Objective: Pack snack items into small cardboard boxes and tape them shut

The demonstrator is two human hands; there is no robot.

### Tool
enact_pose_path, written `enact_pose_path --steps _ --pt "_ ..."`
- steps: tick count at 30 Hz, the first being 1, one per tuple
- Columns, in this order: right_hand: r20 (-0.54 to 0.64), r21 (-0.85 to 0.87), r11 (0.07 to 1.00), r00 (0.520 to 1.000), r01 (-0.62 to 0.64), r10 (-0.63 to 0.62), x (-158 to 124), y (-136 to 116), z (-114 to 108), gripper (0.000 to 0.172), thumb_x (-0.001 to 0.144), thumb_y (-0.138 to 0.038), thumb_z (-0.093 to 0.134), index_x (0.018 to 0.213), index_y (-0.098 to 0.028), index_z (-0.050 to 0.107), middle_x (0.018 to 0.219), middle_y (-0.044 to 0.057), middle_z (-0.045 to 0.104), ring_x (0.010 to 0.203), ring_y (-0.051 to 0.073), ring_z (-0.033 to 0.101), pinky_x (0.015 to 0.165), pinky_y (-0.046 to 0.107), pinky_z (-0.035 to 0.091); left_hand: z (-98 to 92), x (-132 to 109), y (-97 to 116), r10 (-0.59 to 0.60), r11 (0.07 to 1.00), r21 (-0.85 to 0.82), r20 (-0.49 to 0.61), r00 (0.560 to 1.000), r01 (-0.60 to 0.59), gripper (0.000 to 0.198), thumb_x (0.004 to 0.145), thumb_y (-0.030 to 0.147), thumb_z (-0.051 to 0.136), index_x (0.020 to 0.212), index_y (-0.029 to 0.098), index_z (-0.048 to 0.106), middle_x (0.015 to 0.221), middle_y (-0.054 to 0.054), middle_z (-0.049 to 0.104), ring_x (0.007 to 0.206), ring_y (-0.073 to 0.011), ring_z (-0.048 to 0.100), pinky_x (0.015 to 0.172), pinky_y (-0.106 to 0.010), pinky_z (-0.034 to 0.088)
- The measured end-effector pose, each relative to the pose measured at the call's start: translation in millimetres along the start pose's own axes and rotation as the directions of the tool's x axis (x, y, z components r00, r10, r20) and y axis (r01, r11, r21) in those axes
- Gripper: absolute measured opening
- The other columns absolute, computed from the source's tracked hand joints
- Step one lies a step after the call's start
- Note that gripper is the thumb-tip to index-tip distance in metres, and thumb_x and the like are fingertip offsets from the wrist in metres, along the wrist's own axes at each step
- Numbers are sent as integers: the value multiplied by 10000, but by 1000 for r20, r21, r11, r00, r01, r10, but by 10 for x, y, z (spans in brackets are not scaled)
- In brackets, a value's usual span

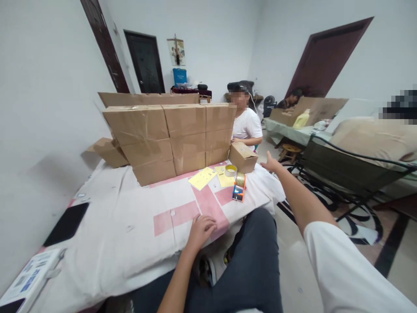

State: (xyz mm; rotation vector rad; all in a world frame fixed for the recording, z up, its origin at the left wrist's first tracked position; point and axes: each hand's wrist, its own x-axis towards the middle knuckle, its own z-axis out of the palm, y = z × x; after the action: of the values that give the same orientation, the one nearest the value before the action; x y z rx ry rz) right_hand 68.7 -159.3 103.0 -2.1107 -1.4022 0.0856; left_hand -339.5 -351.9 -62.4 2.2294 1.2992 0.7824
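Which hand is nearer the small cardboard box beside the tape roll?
Right. The right hand is stretched out open just right of the small cardboard box, not touching. The left hand rests on the tablecloth near the body, far short of it.

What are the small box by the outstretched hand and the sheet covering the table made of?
The small box looks like matte brown cardboard, with folded edges. The sheet seems a thin white cloth, going by its soft wrinkles, though it might be plastic film.
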Motion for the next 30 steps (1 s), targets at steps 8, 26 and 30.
enact_pose_path --steps 8,26,30 --pt "-7 -328 930 985 -164 171 -621 24 -466 297 835 -192 536 985 -38 741 994 354 672 930 400 671 684 416 424 -933 -297 -604 -220 974 -41 -395 892 222 210 920 354 528 854 251 699 993 -21 757 1043 -225 655 1137 -491 269" --pt "576 225 496 297 839 -762 -2840 -3708 3161 362 1001 -361 420 896 -164 705 925 132 758 847 229 697 720 296 426 -2961 605 -3316 -647 637 -286 -703 295 716 499 855 398 680 1254 125 560 1261 -148 634 1086 -240 625 976 -376 472" --pt "581 159 530 355 833 -732 -2852 -3758 3271 367 1006 -285 381 913 -153 711 929 137 765 858 228 723 705 291 458 -3127 856 -3517 -637 613 -311 -738 221 726 685 784 410 755 1307 68 472 1307 -203 598 1187 -302 598 996 -397 483"
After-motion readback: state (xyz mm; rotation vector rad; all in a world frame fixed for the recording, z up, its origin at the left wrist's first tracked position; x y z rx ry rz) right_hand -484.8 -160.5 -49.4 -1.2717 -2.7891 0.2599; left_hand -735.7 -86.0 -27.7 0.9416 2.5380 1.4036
